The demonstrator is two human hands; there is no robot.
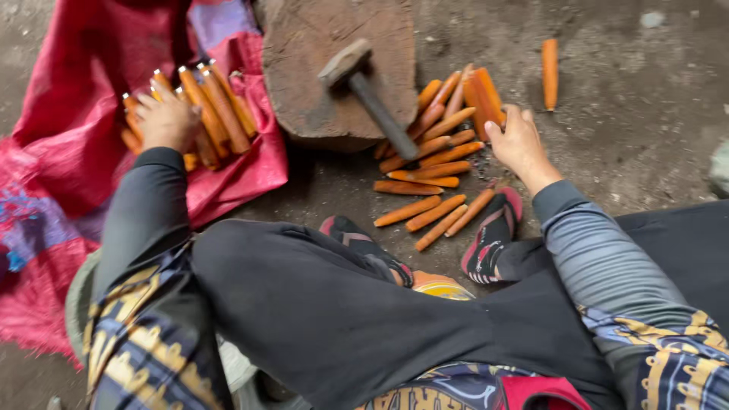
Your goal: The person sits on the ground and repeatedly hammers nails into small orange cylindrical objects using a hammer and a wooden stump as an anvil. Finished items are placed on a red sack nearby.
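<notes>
In the head view my left hand (pixel 167 120), at upper left of the frame, rests fingers-down on a bundle of orange sticks (pixel 209 114) lying on the red sack (pixel 76 99); whether the fingers actually close round any of them I cannot tell. My right hand (pixel 519 143), right of centre, lies open with fingers spread at the edge of the loose pile of orange sticks (pixel 433 152) on the dirt floor (pixel 638 91), clamped on nothing. The hammer (pixel 364 87) lies across the wooden block (pixel 338 68) at top centre with its handle overhanging the pile, so I judge that a careless sweep of the right hand could knock it off, or scatter sticks towards the sandalled feet (pixel 493 235).
</notes>
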